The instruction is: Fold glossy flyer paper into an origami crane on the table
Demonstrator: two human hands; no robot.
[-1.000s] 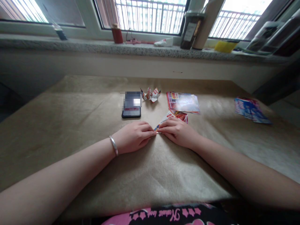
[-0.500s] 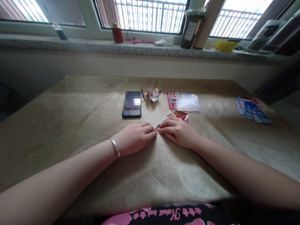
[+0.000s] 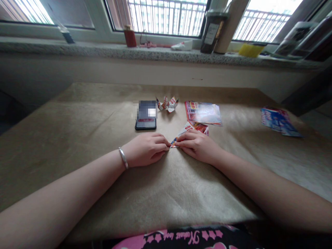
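A folded piece of printed paper [image 3: 183, 129], white with red lettering and a colourful photo side, lies on the table in front of me. My right hand [image 3: 198, 146] presses on it from the right, its fingers together on the paper and covering part of it. My left hand [image 3: 149, 148], with a silver bangle on the wrist, has its fingertips closed at the paper's pointed left corner. Just beyond my left hand lies a phone [image 3: 145, 125], its screen partly blurred out. Next to the phone stands a folded paper figure [image 3: 168, 104] with pointed tips.
A stack of printed leaflets [image 3: 203, 113] lies behind my right hand, and more blue leaflets [image 3: 280, 121] lie far right. The brown-covered table [image 3: 109, 193] ends below a granite window sill [image 3: 98, 51], which holds a red container [image 3: 130, 37], a dark jar [image 3: 210, 33] and a yellow item [image 3: 251, 51].
My left hand has slid slightly left along the paper's edge, showing a little more of its corner. My right hand stays in place on the paper.
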